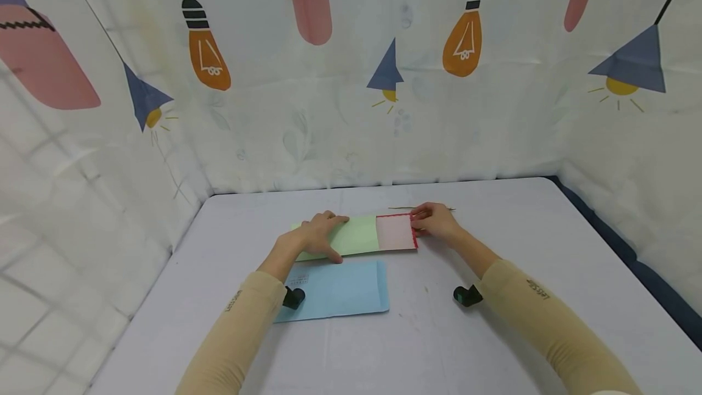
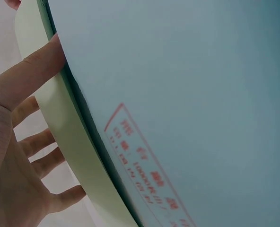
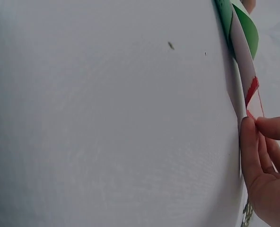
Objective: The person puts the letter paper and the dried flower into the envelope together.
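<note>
A green envelope (image 1: pixel 359 234) lies crosswise on the table, and a whitish card with a red border (image 1: pixel 393 233) sticks out of its right end. My left hand (image 1: pixel 317 233) spans the envelope and grips it, thumb at the near edge and fingers at the far edge. In the right wrist view the green envelope (image 3: pixel 248 29) bows at its end around the card (image 3: pixel 244 66). Between thumb and fingers, my right hand (image 1: pixel 437 224) pinches the card's outer end. The card's inner part is hidden in the envelope.
Nearer to me lies a light blue envelope (image 1: pixel 342 291), partly under the left wrist; red print (image 2: pixel 149 170) shows on it in the left wrist view. A thin green stem (image 1: pixel 400 207) lies behind the right hand. Patterned cloth (image 1: pixel 340 114) walls the white table (image 1: pixel 417 346).
</note>
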`<state>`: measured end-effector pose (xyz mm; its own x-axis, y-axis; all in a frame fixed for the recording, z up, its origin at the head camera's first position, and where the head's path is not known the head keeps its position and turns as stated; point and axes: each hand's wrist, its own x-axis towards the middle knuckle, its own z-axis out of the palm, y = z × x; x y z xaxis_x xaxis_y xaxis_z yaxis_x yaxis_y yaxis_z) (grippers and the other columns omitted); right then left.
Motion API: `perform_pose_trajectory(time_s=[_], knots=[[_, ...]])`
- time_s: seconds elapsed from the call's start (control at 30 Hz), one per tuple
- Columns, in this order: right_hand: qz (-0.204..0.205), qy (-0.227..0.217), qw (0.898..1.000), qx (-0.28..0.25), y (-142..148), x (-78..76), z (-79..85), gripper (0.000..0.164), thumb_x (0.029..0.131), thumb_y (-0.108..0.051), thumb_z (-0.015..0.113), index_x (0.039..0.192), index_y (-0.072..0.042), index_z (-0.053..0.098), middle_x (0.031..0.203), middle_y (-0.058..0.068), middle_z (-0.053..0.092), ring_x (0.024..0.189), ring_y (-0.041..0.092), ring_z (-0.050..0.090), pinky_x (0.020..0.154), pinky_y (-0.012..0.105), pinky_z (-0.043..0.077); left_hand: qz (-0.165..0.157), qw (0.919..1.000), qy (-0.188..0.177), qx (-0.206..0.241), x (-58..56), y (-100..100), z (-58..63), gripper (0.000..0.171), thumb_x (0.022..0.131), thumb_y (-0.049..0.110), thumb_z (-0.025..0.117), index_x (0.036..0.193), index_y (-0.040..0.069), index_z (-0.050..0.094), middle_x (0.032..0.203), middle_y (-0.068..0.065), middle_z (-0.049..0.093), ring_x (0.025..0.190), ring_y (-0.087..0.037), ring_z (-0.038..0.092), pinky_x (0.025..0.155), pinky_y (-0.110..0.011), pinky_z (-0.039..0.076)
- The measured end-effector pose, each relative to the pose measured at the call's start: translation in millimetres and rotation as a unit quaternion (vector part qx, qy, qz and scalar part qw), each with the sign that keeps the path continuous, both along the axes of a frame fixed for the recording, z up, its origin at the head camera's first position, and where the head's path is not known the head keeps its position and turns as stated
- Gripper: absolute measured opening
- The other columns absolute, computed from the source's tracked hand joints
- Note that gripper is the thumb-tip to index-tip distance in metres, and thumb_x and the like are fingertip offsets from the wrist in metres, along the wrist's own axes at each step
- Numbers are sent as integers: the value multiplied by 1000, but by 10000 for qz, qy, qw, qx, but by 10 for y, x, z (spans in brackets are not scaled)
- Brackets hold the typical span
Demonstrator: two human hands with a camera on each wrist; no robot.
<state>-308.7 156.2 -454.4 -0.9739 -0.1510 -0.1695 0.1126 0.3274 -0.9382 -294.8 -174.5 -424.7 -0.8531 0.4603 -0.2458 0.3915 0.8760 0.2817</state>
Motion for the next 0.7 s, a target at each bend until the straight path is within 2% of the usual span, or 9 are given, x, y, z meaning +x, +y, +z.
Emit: perform_pose_trajectory(time_s=[0.7], knots=[[219, -86, 9988, -437, -138, -17, -59, 41, 95, 0, 71, 134, 3, 59, 118, 18, 62, 96, 26, 68, 84, 33, 58, -83, 10000, 30, -4, 3, 11, 11, 101, 79, 46, 89, 160, 20, 36, 154, -13, 39, 141, -34, 37, 107, -64, 34]])
